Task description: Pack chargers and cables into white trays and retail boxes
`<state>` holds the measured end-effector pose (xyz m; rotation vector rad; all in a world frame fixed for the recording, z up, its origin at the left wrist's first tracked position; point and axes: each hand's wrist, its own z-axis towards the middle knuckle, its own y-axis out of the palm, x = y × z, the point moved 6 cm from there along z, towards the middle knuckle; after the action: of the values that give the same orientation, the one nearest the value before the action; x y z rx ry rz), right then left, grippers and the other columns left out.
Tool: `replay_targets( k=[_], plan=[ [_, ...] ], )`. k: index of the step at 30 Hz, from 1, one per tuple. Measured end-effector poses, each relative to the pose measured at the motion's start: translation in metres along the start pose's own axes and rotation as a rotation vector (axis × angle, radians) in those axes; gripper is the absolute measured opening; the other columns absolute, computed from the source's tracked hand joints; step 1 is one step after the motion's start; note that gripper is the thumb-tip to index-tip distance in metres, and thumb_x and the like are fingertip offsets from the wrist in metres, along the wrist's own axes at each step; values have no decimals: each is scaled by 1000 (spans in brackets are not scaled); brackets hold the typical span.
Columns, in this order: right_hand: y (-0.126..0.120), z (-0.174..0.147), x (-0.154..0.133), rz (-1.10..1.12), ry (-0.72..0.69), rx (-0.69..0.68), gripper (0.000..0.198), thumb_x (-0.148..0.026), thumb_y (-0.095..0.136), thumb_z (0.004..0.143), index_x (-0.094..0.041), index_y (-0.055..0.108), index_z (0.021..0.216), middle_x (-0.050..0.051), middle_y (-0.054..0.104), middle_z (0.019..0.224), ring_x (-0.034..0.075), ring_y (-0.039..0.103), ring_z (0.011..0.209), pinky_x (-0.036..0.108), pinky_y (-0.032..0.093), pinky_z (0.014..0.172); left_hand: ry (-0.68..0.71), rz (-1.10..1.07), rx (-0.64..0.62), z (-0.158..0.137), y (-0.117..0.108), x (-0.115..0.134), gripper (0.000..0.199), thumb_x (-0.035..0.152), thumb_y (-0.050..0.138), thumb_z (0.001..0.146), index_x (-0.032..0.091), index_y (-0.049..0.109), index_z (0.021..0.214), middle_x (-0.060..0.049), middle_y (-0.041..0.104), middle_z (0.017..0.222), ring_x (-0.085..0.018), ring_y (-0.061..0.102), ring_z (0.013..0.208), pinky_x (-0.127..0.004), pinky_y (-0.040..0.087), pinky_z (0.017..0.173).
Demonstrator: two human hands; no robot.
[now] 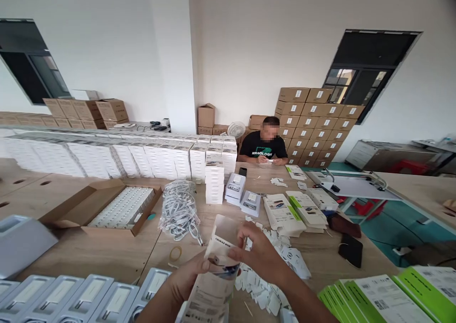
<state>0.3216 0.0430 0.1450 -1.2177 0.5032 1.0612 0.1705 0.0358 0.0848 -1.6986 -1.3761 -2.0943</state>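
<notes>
A white printed packaging box, with a picture on its face and an upright flap at its top, is in front of me. Around its left side my left hand is closed, thumb on the front. My right hand pinches the box's upper right edge between thumb and bent fingers. Beneath and to the right of it, small white paper pieces lie scattered on the wooden table. Grey-white trays holding white devices stand in a row at the lower left.
A bag of white cables lies beside an open carton of white parts. Stacked white boxes form a wall behind. Flat green-and-white boxes are at lower right, more beyond. A co-worker sits across the table.
</notes>
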Motion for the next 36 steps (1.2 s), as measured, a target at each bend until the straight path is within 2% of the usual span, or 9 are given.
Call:
replay_targets(
  k=[4, 6, 9, 13, 18, 24, 28, 32, 36],
  plan=[
    [0, -15, 29, 299, 138, 118, 41, -50, 71, 76, -26, 62, 107, 7, 55, 129, 27, 49, 118, 37, 43, 92, -13, -72, 64, -3, -6, -1, 50, 33, 73, 72, 12, 65, 117, -15, 73, 99, -31, 68, 91, -41, 49, 83],
    [15, -23, 38, 461, 211, -4, 53, -54, 64, 80, -26, 56, 124, 9, 60, 123, 28, 55, 112, 38, 47, 87, 16, -4, 155, -1, -10, 2, 45, 32, 68, 78, 14, 64, 119, -15, 73, 101, -30, 69, 90, -43, 49, 83],
    [33, -32, 39, 556, 222, -139, 45, -54, 55, 87, -22, 65, 117, 8, 70, 100, 26, 63, 94, 39, 49, 83, 70, 396, 335, 3, -13, 12, 39, 41, 61, 84, 17, 68, 114, -13, 74, 98, -31, 67, 90, -41, 49, 81],
    [29, -34, 44, 472, 288, 54, 45, -55, 52, 89, -21, 70, 112, 7, 72, 89, 25, 64, 83, 37, 51, 77, 247, 963, 531, 7, -12, 28, 34, 46, 54, 87, 22, 72, 104, -9, 73, 97, -29, 65, 90, -36, 48, 77],
    [23, -44, 49, 519, 365, 206, 52, -58, 47, 90, -22, 62, 124, 8, 68, 112, 25, 61, 104, 37, 48, 93, 363, 810, 718, 4, -21, 29, 74, 44, 64, 81, 25, 30, 143, 3, 62, 74, -17, 58, 63, -26, 46, 57],
    [21, -49, 51, 735, 301, 185, 66, -53, 52, 90, -35, 25, 147, 7, 60, 122, 23, 60, 102, 38, 50, 87, 340, 618, 415, 7, 2, 35, 58, 40, 57, 88, 29, 32, 139, -2, 62, 89, -17, 60, 76, -26, 46, 64],
    [22, -51, 47, 838, 285, 128, 53, -47, 59, 86, -33, 41, 134, 4, 64, 103, 19, 61, 79, 33, 50, 72, 346, 578, 360, 7, 2, 41, 39, 38, 59, 87, 25, 48, 123, -4, 63, 97, -19, 58, 87, -28, 46, 76],
    [11, -50, 42, 694, 252, 237, 29, -51, 53, 89, -23, 59, 93, -1, 56, 75, 14, 52, 67, 25, 43, 60, 290, 544, 281, 6, 3, 47, 25, 38, 59, 87, 22, 57, 106, -2, 60, 88, -17, 55, 80, -26, 44, 72],
    [-2, -42, 39, 612, 212, 254, 30, -49, 55, 89, -24, 60, 103, -3, 52, 72, 13, 48, 62, 23, 40, 55, 174, 569, 102, 2, 17, 53, 25, 36, 61, 86, 22, 58, 106, -1, 57, 87, -15, 52, 79, -24, 42, 68]
  ],
)
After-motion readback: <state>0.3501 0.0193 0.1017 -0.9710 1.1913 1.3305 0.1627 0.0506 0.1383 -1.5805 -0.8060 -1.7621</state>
